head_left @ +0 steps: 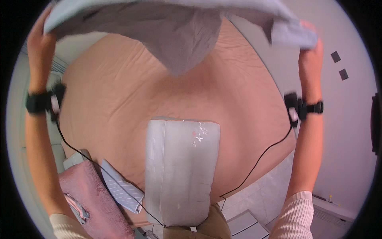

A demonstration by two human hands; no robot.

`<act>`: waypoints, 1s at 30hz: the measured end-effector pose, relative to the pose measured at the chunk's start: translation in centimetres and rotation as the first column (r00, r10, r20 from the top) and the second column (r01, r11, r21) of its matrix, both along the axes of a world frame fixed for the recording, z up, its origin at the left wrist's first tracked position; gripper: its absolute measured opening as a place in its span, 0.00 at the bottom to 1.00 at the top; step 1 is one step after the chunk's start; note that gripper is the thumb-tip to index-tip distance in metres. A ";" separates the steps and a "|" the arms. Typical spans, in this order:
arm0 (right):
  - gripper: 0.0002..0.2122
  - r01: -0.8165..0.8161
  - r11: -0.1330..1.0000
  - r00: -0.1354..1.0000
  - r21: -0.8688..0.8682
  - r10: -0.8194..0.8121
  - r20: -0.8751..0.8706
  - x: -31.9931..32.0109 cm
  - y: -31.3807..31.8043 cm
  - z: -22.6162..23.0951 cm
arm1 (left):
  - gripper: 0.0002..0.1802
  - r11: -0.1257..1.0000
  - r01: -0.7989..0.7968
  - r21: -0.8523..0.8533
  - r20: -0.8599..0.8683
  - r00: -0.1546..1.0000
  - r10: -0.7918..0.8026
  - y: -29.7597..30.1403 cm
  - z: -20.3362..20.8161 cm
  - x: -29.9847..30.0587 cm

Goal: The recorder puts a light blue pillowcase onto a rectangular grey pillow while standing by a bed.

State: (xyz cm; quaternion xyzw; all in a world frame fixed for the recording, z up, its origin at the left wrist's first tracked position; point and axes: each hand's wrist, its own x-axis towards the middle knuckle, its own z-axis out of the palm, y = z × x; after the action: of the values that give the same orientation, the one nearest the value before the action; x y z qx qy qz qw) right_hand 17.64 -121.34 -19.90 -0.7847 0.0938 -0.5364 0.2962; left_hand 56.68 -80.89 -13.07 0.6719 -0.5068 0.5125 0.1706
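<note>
From my seat, the work looks partway along: the cloth is up off the bed and opened out between both hands, high across the far end of my view, its grey underside sagging to a point in the middle. What I'd count as done is the lifting and the spreading of its near edge; not done, as far as I can judge, is the laying down — most of the cloth hangs in the air, and whether its far side touches anything I cannot tell, since it runs out of the frame. The left hand has its fingers clenched around one corner; the right hand is a little blurred, but I read its fingers as grasping the other end, where the pale edge folds over. Below, a plump grey pillow rests on the near part of the bed, against the wearer's knees, apart from the cloth. To its left lie a striped folded cloth and a pink cushion. As for brands, labels or writing, I can read none — the pillow bears only a white leafy print with a small pink mark, and the dark wall plates look plain to me.
</note>
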 end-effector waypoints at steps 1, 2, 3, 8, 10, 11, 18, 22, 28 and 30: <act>0.11 0.004 0.999 0.983 0.052 0.006 -0.185 -2.7 1.0 -0.7 | 0.22 1.000 0.018 0.024 -0.083 0.996 -0.016 0.3 -3.5 -1.6; 0.10 0.006 1.000 0.974 0.017 -0.002 -0.227 -4.5 1.7 -3.5 | 0.22 0.977 0.131 0.167 -0.076 0.990 -0.120 1.6 -7.1 -2.6; 0.08 0.056 0.994 0.947 0.090 -0.024 -0.321 -5.5 3.0 -7.5 | 0.20 0.925 0.256 0.280 -0.225 0.954 -0.196 4.1 -11.7 -2.7; 0.04 0.033 0.963 0.748 0.268 0.154 -0.646 -11.4 5.4 -31.1 | 0.16 0.709 0.340 0.618 -0.642 0.738 0.207 4.2 -33.0 -13.4; 0.02 0.097 0.832 0.727 0.547 0.316 -0.610 -12.7 5.9 -42.1 | 0.16 0.663 0.402 0.631 -0.693 0.676 0.251 4.8 -43.9 -14.5; 0.02 0.148 0.655 0.736 0.741 0.428 -0.525 -13.4 6.2 -46.3 | 0.16 0.632 0.417 0.653 -0.692 0.667 0.275 5.1 -48.3 -15.2; 0.09 0.277 0.738 0.603 0.615 0.365 -0.709 -16.9 10.3 -55.4 | 0.11 0.670 0.379 0.638 -0.695 0.658 0.290 9.1 -57.3 -18.6; 0.12 0.238 0.905 0.477 0.354 0.208 -0.854 -19.8 11.8 -50.7 | 0.10 0.655 0.340 0.675 -0.691 0.602 0.400 9.9 -54.7 -20.3; 0.10 0.020 0.999 0.498 -0.037 -0.042 -0.866 -15.9 18.2 -48.5 | 0.10 0.862 0.349 0.369 -0.928 0.191 0.320 11.5 -57.6 -20.6; 0.11 -0.074 0.997 0.476 -0.013 0.024 -0.879 -15.8 16.5 -52.6 | 0.10 0.898 0.326 0.297 -0.954 0.060 0.293 11.1 -60.8 -18.0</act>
State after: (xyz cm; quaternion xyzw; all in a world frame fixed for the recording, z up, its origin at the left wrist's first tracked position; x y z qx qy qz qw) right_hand 1.82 -104.88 -72.55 -0.9579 0.1964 -0.0536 0.2027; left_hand 38.64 -69.76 -73.89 0.8490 -0.3574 -0.2222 0.3196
